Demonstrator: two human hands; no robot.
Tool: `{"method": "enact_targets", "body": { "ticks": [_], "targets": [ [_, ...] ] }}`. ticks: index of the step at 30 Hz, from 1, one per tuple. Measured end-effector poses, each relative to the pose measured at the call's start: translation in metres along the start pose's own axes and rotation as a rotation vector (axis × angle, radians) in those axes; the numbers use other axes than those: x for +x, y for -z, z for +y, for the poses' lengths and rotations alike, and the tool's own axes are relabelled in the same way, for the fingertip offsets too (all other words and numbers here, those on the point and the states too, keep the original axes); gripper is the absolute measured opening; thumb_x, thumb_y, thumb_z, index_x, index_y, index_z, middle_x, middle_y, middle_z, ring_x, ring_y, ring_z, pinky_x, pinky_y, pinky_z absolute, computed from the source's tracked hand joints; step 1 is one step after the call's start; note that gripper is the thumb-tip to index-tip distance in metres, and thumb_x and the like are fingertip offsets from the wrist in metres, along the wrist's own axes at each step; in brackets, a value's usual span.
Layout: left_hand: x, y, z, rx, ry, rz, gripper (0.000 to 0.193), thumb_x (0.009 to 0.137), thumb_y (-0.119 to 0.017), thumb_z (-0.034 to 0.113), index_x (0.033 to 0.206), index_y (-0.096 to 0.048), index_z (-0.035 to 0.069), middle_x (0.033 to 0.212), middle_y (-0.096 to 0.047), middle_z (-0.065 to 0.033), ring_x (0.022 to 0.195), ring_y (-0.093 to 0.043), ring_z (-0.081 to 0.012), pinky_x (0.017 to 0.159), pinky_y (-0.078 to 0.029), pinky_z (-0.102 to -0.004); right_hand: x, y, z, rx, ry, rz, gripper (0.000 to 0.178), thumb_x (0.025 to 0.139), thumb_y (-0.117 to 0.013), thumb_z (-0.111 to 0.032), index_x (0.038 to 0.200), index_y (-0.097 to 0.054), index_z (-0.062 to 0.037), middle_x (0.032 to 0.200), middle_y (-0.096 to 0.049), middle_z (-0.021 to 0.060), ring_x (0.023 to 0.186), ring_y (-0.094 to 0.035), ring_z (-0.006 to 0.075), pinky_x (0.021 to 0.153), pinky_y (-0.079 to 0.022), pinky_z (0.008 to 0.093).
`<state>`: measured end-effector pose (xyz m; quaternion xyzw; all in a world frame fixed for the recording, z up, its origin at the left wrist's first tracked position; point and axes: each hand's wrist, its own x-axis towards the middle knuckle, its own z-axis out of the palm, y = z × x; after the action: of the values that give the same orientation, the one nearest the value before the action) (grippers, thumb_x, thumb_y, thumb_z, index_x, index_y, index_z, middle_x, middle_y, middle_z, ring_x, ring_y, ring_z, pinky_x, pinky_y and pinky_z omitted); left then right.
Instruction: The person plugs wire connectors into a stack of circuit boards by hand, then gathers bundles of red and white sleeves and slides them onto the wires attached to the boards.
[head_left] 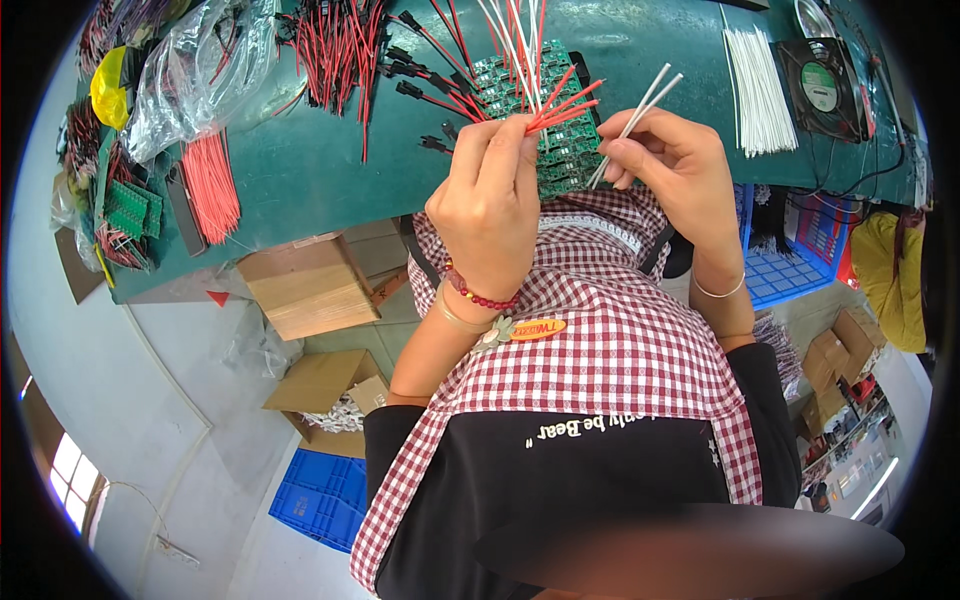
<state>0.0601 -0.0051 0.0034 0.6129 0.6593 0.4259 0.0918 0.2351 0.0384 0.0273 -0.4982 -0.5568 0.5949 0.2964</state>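
Observation:
My left hand (pixel 488 190) is closed, its fingertips pinching a small bunch of red wires (pixel 566 108) whose ends fan out to the right. Between thumb and fingers, my right hand (pixel 675 165) grips a few thin white wires (pixel 640 112), tilted up to the right. Beneath and between both hands lies a green circuit board panel (pixel 570 158) at the table's near edge, partly covered by my left hand. Red and white wires rise from its far part. Red-and-black wires with black connectors (pixel 410 90) lie along its left side.
The green table (pixel 640 30) carries a bundle of red-black wires (pixel 335 50), pink-red wires (pixel 210 190), a clear plastic bag (pixel 200 75), white wires (pixel 760 95) and a black fan (pixel 822 90). Below stand cardboard boxes (pixel 305 290) and a blue crate (pixel 790 270).

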Motion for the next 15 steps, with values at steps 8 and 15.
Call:
{"method": "enact_targets", "body": {
  "ticks": [8,15],
  "targets": [
    [-0.0011,-0.0011,-0.0006,0.002,-0.012,0.01,0.016,0.079,-0.069,0.004,0.094,-0.066,0.006,0.084,-0.061,-0.0045,0.059,-0.061,-0.0203,0.05,-0.047,-0.0308,-0.0057,0.0029,0.0003,0.067,0.019,0.001,0.013,0.089,-0.062,-0.002,0.099,-0.064,0.0057,0.079,-0.066,0.0081,0.07,-0.065,0.0112,0.062,-0.054,0.0221],
    [-0.0013,-0.0012,-0.0003,0.011,-0.01,0.005,0.015,0.079,-0.07,0.005,0.094,-0.066,0.006,0.084,-0.061,-0.0044,0.058,-0.06,-0.0203,0.049,-0.047,-0.0305,-0.0071,0.0041,0.0036,0.083,0.028,-0.005,0.013,0.089,-0.061,-0.001,0.099,-0.064,0.0056,0.08,-0.065,0.0083,0.071,-0.065,0.0119,0.062,-0.054,0.0228]
  ]
}}
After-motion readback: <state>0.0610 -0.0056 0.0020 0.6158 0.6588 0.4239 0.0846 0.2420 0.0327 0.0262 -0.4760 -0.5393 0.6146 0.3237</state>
